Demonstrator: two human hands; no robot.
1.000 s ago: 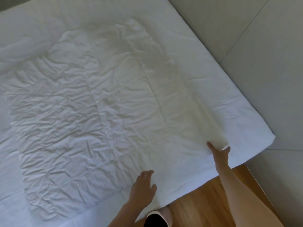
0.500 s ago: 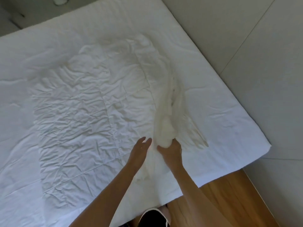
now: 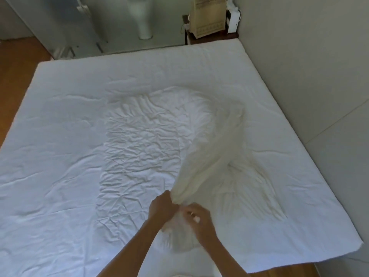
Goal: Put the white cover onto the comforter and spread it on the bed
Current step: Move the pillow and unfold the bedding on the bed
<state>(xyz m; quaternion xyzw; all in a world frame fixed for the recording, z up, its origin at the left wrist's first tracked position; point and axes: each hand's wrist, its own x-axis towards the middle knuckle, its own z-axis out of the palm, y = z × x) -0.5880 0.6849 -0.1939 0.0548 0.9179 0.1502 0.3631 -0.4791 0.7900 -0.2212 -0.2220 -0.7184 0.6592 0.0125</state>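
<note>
A wide white comforter (image 3: 60, 160) lies flat over the whole bed. On its middle rests the thinner, creased white cover (image 3: 139, 148). The cover's right part is gathered into a raised, cream-tinted bunch (image 3: 211, 152) that runs down to my hands. My left hand (image 3: 161, 208) grips the gathered end of the cover. My right hand (image 3: 197, 218) pinches the same fabric just beside it, near the bed's front edge. The fabric hides part of my fingers.
A grey wall (image 3: 309, 76) runs along the bed's right side. Behind the bed stand a paper bag (image 3: 207, 19) on a dark small table and a white vase (image 3: 142, 17). Wooden floor (image 3: 18, 62) shows at the left and at the front right corner.
My hands have come together and lifted the cover's right side off the comforter into a bunch. My head has risen, so the whole bed and far wall show.
</note>
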